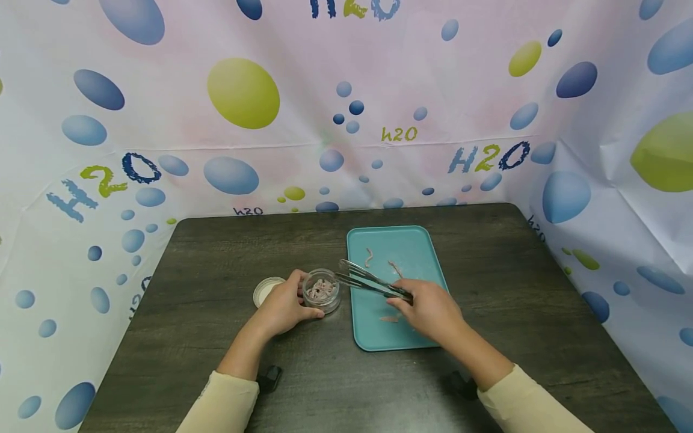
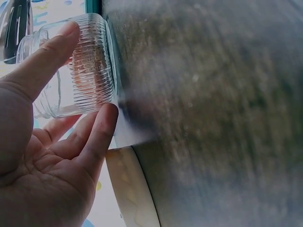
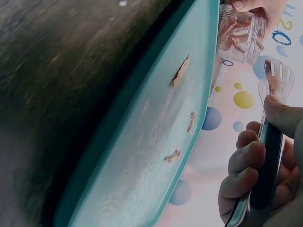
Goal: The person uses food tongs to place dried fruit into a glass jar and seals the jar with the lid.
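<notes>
My left hand (image 1: 283, 308) grips a small clear glass jar (image 2: 92, 61) by its sides, thumb on one side and fingers on the other. Thin pale pinkish strips (image 1: 320, 290) fill part of the open jar. In my right hand (image 1: 437, 310) is a pair of metal tongs (image 3: 271, 163) with dark handles. Its slotted tips point left, right by the jar's rim in the head view, and they look spread apart with nothing between them. Several similar strips, one a curled strip (image 1: 369, 257), lie scattered on a teal tray (image 1: 370, 340) under my right hand.
A round cream-coloured lid (image 1: 264, 291) lies left of the jar, partly behind my left hand. Everything stands on a dark wood-grain table (image 1: 227, 252). A white sheet (image 1: 303, 120) with blue and green dots hangs around the back and sides.
</notes>
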Demonstrator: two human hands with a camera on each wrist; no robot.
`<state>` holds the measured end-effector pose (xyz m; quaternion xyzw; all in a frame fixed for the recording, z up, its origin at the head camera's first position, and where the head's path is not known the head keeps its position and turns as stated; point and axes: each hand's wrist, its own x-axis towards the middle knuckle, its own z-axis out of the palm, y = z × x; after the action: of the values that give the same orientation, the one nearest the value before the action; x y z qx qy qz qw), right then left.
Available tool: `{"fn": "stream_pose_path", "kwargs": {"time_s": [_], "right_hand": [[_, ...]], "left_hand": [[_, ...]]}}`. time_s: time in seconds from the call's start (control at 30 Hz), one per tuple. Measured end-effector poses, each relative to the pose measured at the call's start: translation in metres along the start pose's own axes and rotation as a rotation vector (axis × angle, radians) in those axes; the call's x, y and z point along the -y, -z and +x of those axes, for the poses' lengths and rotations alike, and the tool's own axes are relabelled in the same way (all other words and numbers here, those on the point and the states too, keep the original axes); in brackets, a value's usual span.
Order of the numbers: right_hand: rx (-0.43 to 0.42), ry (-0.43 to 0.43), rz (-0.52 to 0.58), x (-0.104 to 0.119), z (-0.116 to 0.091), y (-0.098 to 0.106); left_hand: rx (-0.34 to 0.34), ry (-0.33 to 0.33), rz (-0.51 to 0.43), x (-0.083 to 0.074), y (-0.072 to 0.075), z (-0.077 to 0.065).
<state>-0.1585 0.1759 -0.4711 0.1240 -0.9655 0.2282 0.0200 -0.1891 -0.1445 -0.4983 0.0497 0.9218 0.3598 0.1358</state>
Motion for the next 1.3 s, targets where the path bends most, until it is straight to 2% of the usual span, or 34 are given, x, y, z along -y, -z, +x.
{"fn": "stream_pose_path", "kwargs": {"time_s": [0.17,0.47,0.8,1.3], "right_hand": [[0.003,-0.030,0.013,-0.008,-0.005,0.004],[-0.016,-0.015,0.040,-0.024,-0.016,0.009],[0.014,-0.070,0.038,-0.042,-0.031,0.017],[0.042,-0.089,0.014,-0.060,-0.050,0.019]], "left_hand": [[0.007,-0.001,0.007,-0.001,0.000,0.000],[0.007,-0.019,0.014,-0.001,0.002,-0.002],[0.015,-0.009,-0.015,-0.002,0.001,-0.003],[0.014,-0.013,0.025,-0.001,0.000,-0.002]]}}
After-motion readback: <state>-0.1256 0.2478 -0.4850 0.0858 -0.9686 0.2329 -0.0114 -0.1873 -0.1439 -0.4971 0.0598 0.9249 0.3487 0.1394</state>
